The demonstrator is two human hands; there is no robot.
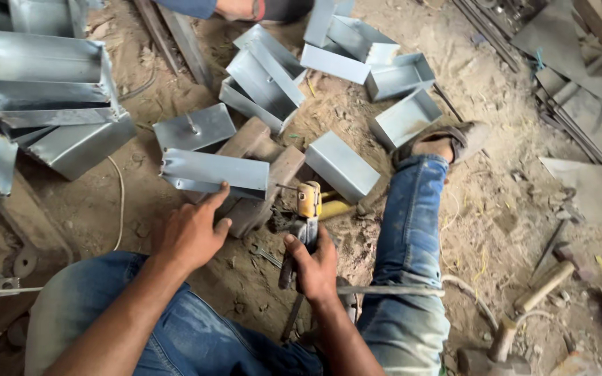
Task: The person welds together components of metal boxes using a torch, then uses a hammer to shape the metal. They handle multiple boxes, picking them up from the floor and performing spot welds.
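A stack of folded sheet-metal channels lies at far left on the dirt floor. The left hand rests fingertips on a galvanised channel piece, fingers spread, pressing rather than clasping; the piece sits across a wooden block. The right hand is closed around a spot-welding gun, its yellow head just right of the piece. The gun's tip is hard to make out. A hammer lies at right, partly cut off.

We wear faded blue denim jeans, dusty and marked with pale smudges along the shin and knee. Our forearms are bare, with no sleeves showing. On the one foot in view sits a worn brown open sandal with broad straps, grey with dirt.
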